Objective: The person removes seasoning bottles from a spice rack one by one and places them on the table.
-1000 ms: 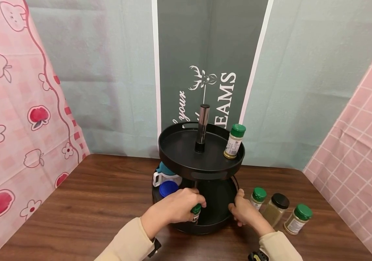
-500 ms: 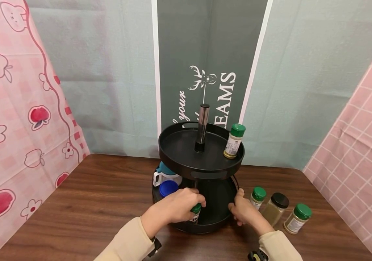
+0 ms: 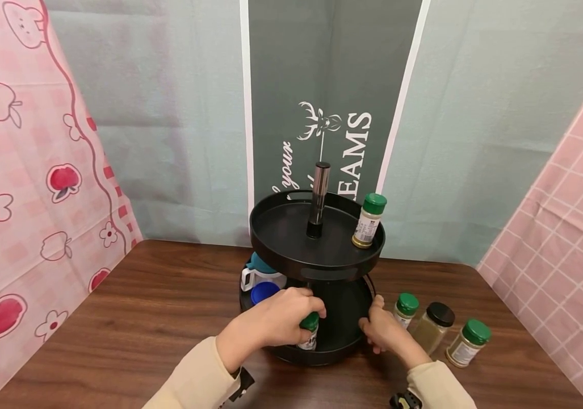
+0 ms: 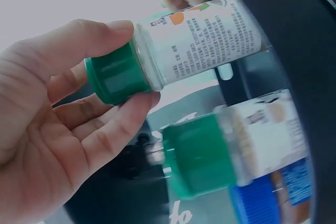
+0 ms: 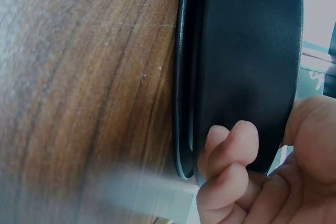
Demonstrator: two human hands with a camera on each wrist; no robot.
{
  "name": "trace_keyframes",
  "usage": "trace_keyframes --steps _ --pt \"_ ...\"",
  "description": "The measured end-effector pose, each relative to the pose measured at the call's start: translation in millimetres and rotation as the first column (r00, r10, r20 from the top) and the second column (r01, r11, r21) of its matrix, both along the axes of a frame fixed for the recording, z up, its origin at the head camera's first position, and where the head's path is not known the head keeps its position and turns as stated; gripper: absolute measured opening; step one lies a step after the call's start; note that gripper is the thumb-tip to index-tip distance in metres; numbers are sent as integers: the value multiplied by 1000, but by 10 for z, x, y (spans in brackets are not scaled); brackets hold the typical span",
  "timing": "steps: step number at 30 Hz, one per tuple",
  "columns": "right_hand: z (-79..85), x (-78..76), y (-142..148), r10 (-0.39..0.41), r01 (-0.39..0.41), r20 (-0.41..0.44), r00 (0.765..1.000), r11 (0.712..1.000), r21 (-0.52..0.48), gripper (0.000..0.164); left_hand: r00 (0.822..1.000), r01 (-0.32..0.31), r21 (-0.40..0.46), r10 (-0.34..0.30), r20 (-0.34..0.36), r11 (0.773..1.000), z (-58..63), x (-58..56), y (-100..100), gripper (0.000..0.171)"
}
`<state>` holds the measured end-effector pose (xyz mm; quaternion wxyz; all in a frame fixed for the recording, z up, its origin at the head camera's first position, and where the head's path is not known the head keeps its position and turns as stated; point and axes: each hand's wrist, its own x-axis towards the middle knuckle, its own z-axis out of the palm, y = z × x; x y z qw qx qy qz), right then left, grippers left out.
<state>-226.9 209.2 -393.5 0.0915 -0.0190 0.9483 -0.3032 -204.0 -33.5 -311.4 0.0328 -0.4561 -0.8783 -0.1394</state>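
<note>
My left hand (image 3: 278, 318) pinches a spice jar (image 4: 205, 40) by its green cap, thumb on one side and fingers on the other. The jar is at the front of the lower tray (image 3: 344, 309) of a black two-tier rack. Beside it in the left wrist view is a second green-capped spice jar (image 4: 197, 156); in the head view my hand covers that one. On the tray's right side my right hand (image 3: 385, 326) grips the rim, fingers curled against the outer wall (image 5: 247, 51) and thumb over the edge.
A green-capped jar (image 3: 367, 224) stands on the upper tray (image 3: 291, 227). A blue-lidded jar (image 3: 264, 291) and a teal-topped container (image 3: 263, 272) with a white handle occupy the lower left. Right of the rack stand a green-capped jar (image 3: 406, 305), a black-capped jar (image 3: 434, 326) and another green-capped jar (image 3: 467, 343).
My left hand has shifted slightly upward, and more of the jar's cap and label shows beneath its fingers. The right hand keeps its place on the rim.
</note>
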Motion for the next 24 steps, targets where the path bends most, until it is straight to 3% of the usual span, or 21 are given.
trace_keyframes --steps 9,24 --pt "-3 -2 13 18 -18 5 1000 1000 9 74 1000 -20 50 19 10 999 166 52 -63 30" --pt "6 4 9 28 -28 -9 1000 1000 6 74 1000 -7 67 7 9 998 186 70 -92 31"
